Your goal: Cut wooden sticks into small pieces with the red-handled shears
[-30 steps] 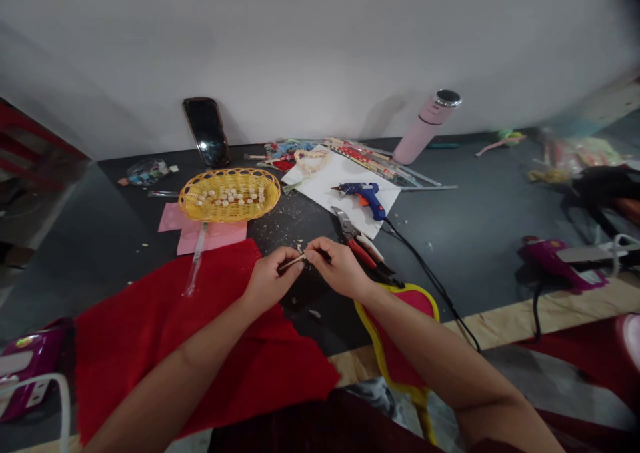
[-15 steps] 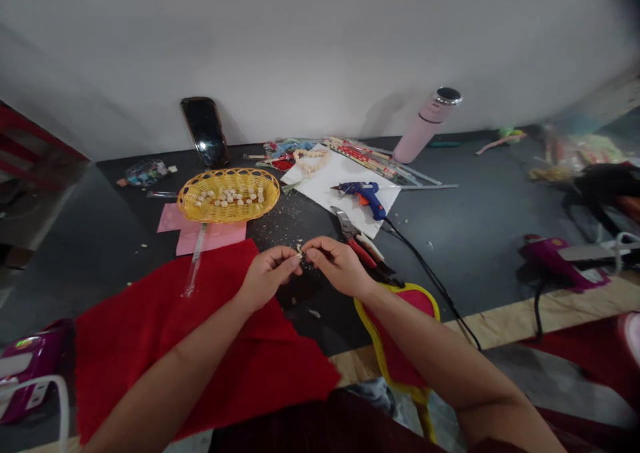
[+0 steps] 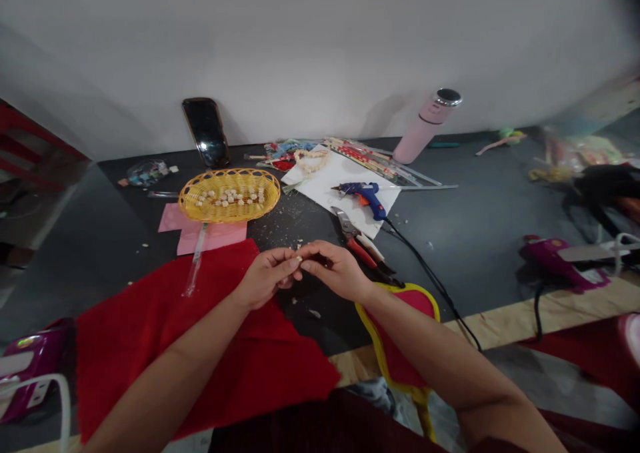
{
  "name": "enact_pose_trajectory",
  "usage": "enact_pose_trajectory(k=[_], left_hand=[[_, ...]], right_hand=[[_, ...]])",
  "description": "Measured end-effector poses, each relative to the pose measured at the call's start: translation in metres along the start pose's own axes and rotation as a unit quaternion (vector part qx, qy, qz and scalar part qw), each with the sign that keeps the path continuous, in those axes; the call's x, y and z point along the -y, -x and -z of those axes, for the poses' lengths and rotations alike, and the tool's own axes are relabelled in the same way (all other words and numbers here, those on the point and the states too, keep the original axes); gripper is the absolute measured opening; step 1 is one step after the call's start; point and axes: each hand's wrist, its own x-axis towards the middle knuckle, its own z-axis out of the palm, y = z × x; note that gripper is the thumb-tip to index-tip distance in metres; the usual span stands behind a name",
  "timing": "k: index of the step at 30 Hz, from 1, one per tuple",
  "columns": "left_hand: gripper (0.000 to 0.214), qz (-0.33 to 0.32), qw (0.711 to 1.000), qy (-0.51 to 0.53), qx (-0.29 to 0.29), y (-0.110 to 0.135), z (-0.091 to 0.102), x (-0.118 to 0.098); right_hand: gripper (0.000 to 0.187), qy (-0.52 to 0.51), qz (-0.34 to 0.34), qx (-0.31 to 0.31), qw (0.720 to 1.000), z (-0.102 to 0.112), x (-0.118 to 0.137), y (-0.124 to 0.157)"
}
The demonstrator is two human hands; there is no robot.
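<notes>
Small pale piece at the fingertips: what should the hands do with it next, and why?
Perhaps the left hand could set the small pale piece into the yellow basket, because that hand seems to pinch it and similar-looking pale bits lie there.

The pinched piece (image 3: 299, 259) is too tiny to identify — the leftmost purple device (image 3: 35, 357), cropped.

You are in what looks like a craft workshop: your worktop (image 3: 480, 239) bears a glue gun (image 3: 369, 195), pliers (image 3: 361, 251) before it, red cloth (image 3: 200, 353) to its left.
</notes>
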Motion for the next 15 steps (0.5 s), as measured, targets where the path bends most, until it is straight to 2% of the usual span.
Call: enact_pose_trajectory(k=[6, 10, 15], left_hand=[[0.027, -0.040, 0.996, -0.078, -0.031, -0.0017, 0.0006, 0.0057], [0.027, -0.077, 0.979, -0.174, -0.069, -0.0015, -0.0005, 0.0076], [0.022, -0.109, 0.951, -0.277, -0.080, 0.0000, -0.0033, 0.0050]], right_hand=[[0.026, -0.028, -0.099, -0.011, 0.995, 0.0013, -0.0027, 0.0007], [0.028, 0.014, -0.095, -0.002, 0.995, 0.0021, -0.0013, -0.0001], [0.020, 0.081, -0.077, -0.016, 0.994, 0.0022, 0.0014, -0.0005]])
